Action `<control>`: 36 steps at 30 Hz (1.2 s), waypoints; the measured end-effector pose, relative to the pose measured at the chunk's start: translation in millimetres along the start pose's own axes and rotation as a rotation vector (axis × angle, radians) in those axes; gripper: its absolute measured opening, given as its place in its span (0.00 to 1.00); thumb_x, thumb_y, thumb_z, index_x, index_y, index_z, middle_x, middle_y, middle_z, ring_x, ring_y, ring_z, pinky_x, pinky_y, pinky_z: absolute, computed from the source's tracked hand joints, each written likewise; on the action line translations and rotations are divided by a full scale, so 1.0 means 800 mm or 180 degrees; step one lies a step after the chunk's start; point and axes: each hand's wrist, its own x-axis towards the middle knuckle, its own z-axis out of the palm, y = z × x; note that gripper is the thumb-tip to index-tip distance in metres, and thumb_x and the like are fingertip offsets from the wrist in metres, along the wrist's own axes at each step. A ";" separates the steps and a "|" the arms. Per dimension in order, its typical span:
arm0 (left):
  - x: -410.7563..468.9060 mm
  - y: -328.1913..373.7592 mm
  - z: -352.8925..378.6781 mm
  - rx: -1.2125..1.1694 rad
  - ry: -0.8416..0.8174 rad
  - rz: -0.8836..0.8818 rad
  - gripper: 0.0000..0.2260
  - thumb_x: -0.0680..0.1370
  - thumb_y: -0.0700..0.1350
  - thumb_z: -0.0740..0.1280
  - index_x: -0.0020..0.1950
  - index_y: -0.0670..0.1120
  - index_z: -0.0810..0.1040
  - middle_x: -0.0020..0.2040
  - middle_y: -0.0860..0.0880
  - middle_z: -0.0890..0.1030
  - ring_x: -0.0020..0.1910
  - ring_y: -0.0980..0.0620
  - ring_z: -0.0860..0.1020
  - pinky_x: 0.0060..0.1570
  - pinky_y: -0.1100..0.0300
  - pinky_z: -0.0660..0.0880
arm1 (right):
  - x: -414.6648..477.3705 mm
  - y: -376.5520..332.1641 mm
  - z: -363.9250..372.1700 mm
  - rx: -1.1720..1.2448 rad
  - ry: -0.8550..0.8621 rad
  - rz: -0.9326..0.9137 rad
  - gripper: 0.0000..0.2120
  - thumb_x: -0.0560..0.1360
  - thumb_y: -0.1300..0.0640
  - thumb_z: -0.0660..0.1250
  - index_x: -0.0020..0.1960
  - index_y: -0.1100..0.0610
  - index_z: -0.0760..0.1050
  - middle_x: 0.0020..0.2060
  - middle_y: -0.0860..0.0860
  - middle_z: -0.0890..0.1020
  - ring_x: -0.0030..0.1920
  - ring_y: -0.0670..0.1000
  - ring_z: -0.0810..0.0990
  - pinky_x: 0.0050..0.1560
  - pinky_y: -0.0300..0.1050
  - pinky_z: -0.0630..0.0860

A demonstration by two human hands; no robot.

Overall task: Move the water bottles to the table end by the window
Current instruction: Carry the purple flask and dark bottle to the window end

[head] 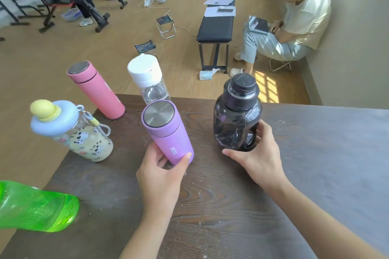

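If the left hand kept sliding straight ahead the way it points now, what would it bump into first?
The left hand is already wrapped around the purple bottle, so that comes first. Pushed on together, they would probably meet the clear bottle with the white cap standing just behind, though the depth between them is hard to judge.

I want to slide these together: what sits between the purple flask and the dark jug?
Nothing: the head view shows only bare table between the purple flask and the dark jug.
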 end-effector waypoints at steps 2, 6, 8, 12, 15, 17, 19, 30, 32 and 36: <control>-0.010 0.007 0.018 0.0018 -0.0111 0.0023 0.22 0.68 0.37 0.84 0.55 0.58 0.84 0.52 0.61 0.90 0.53 0.60 0.89 0.51 0.64 0.83 | -0.013 0.007 -0.020 0.0057 0.0038 0.0034 0.51 0.54 0.45 0.86 0.71 0.41 0.64 0.59 0.31 0.76 0.59 0.25 0.73 0.52 0.25 0.69; -0.032 0.026 0.055 0.0056 -0.0298 0.0075 0.22 0.65 0.42 0.84 0.53 0.60 0.83 0.51 0.63 0.89 0.52 0.61 0.88 0.50 0.67 0.82 | -0.036 0.021 -0.064 0.0182 0.0229 0.0021 0.51 0.53 0.42 0.85 0.71 0.40 0.65 0.59 0.27 0.76 0.60 0.27 0.74 0.55 0.24 0.69; -0.045 0.036 0.074 0.0019 -0.0425 0.0039 0.21 0.64 0.47 0.83 0.54 0.60 0.83 0.51 0.63 0.89 0.52 0.61 0.89 0.53 0.61 0.82 | -0.048 0.026 -0.091 0.0245 0.0340 0.0022 0.51 0.53 0.42 0.85 0.71 0.40 0.65 0.60 0.25 0.75 0.62 0.27 0.73 0.58 0.26 0.69; -0.077 0.060 0.120 -0.0018 -0.0711 0.0058 0.22 0.61 0.52 0.81 0.53 0.62 0.84 0.51 0.63 0.90 0.52 0.61 0.89 0.54 0.57 0.82 | -0.078 0.040 -0.154 0.0316 0.0573 0.0058 0.52 0.53 0.43 0.86 0.72 0.42 0.65 0.64 0.28 0.75 0.64 0.29 0.73 0.57 0.21 0.69; -0.108 0.081 0.166 0.0054 -0.1006 0.0129 0.22 0.61 0.52 0.81 0.54 0.61 0.84 0.50 0.62 0.90 0.51 0.60 0.89 0.55 0.53 0.84 | -0.103 0.054 -0.208 0.0331 0.0774 0.0149 0.53 0.52 0.43 0.86 0.73 0.43 0.66 0.65 0.31 0.76 0.66 0.32 0.74 0.58 0.21 0.69; -0.133 0.096 0.201 0.0087 -0.1198 0.0182 0.24 0.61 0.53 0.81 0.55 0.59 0.84 0.50 0.61 0.90 0.51 0.60 0.89 0.55 0.53 0.84 | -0.122 0.066 -0.247 0.0279 0.0938 0.0186 0.53 0.52 0.44 0.87 0.73 0.43 0.66 0.65 0.31 0.76 0.66 0.33 0.74 0.58 0.22 0.69; -0.162 0.110 0.237 0.0116 -0.1412 0.0245 0.26 0.60 0.53 0.82 0.57 0.56 0.84 0.51 0.58 0.90 0.51 0.58 0.89 0.56 0.52 0.84 | -0.144 0.077 -0.287 0.0237 0.1139 0.0215 0.54 0.52 0.43 0.87 0.73 0.43 0.66 0.65 0.31 0.77 0.67 0.34 0.75 0.59 0.26 0.71; -0.360 0.166 0.416 0.0127 -0.2654 0.0726 0.23 0.64 0.43 0.86 0.55 0.50 0.84 0.48 0.57 0.89 0.46 0.64 0.87 0.49 0.68 0.82 | -0.301 0.130 -0.498 0.0013 0.2464 0.0789 0.51 0.50 0.45 0.87 0.70 0.43 0.69 0.61 0.36 0.80 0.61 0.33 0.78 0.57 0.37 0.77; -0.400 0.170 0.444 0.0051 -0.2885 0.0710 0.24 0.64 0.39 0.87 0.56 0.48 0.83 0.49 0.53 0.89 0.47 0.59 0.88 0.54 0.60 0.84 | -0.332 0.139 -0.525 0.0098 0.2686 0.1016 0.51 0.50 0.45 0.87 0.68 0.41 0.68 0.59 0.36 0.81 0.56 0.26 0.77 0.50 0.29 0.77; -0.473 0.174 0.491 -0.0174 -0.3214 0.0688 0.24 0.63 0.39 0.85 0.55 0.54 0.85 0.48 0.53 0.90 0.48 0.54 0.88 0.55 0.54 0.84 | -0.383 0.161 -0.567 -0.0051 0.3099 0.1259 0.48 0.52 0.52 0.89 0.66 0.42 0.69 0.54 0.31 0.82 0.52 0.22 0.76 0.46 0.17 0.69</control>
